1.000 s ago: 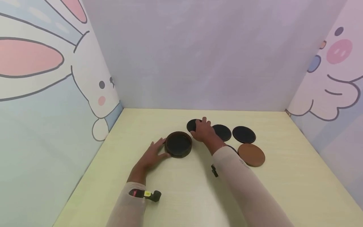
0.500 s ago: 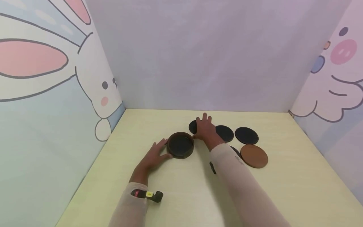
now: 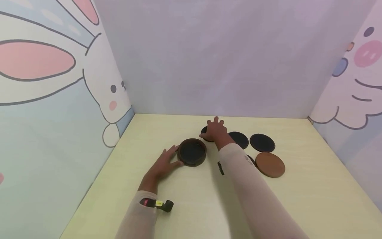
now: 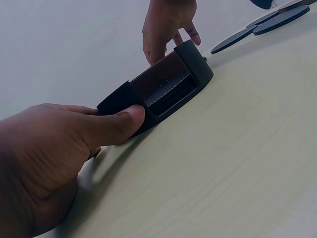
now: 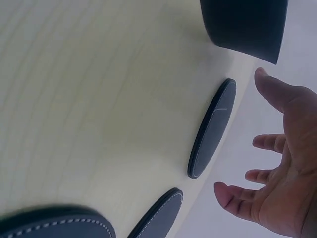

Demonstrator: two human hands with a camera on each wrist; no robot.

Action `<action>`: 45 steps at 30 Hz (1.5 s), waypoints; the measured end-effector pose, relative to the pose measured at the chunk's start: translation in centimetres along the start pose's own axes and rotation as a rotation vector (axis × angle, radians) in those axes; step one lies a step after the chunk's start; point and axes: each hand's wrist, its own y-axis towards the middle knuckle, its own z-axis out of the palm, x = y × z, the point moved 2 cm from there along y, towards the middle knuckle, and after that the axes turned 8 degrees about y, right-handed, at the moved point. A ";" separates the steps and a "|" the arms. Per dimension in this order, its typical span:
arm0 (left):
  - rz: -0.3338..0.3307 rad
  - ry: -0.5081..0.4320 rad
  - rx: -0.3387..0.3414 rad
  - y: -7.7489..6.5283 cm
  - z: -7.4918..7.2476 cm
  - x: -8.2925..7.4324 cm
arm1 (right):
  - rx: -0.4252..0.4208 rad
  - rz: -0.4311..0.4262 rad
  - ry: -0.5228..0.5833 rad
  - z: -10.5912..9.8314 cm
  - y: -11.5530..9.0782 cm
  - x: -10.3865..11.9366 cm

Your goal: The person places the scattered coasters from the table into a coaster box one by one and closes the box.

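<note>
A round dark coaster holder (image 3: 192,151), with a raised rim and a cut-out in its side, rests on the table. My left hand (image 3: 162,165) grips its left side, thumb at the near edge and fingers round the far edge; in the left wrist view the thumb presses beside the slot of the holder (image 4: 166,74). My right hand (image 3: 215,130) hovers with spread fingers over a round black coaster (image 3: 204,131), partly covering it in the head view. In the right wrist view that stitched coaster (image 5: 213,131) lies flat, apart from the fingers, and nothing is in the hand.
To the right lie two more black coasters, one black coaster (image 3: 239,140) beside another black coaster (image 3: 262,142). A brown coaster (image 3: 270,165) lies nearer, overlapped in view by a sleeve-hidden black one (image 3: 251,160). Walls with cartoon prints enclose the pale table (image 3: 185,205).
My right hand has risen slightly and shifted away from me over the coaster, its fingers spreading wider. The left hand, holder and coasters keep their places; the head view drifts slightly.
</note>
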 end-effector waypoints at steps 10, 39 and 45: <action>-0.001 -0.006 0.000 0.0 0.1 -0.1 | 0.067 0.060 0.076 0.8 0.3 0.3; 0.011 0.003 0.014 0.3 -0.4 -0.5 | 0.039 -0.003 -0.012 1.8 1.9 -1.1; -0.003 -0.004 0.019 0.2 -0.3 -0.3 | 0.014 0.011 0.004 1.7 1.8 -1.2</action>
